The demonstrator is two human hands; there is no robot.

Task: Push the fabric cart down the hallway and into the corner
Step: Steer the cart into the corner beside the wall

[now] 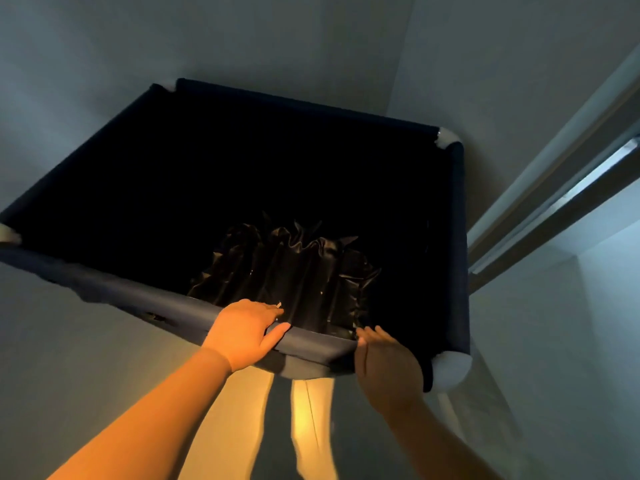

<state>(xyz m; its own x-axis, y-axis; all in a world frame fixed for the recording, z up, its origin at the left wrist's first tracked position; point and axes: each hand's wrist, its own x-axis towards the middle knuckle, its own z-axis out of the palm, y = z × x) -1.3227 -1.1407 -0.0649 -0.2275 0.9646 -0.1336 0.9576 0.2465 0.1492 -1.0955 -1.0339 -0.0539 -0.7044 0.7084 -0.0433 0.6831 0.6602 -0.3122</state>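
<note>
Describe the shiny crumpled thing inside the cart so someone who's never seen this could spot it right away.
Find the big dark blue fabric cart with white corner joints. Look inside along its near rim, just beyond the left hand. There lies a glossy black crumpled sheet, the only shiny, wrinkled thing in the dark interior.

pale walls (277,39), a metal door track (568,199) at right, warm light patch on floor (228,427)

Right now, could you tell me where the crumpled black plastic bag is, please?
In the head view, the black plastic bag lies inside the fabric cart, against its near rim, just beyond the left hand and right hand.
</note>
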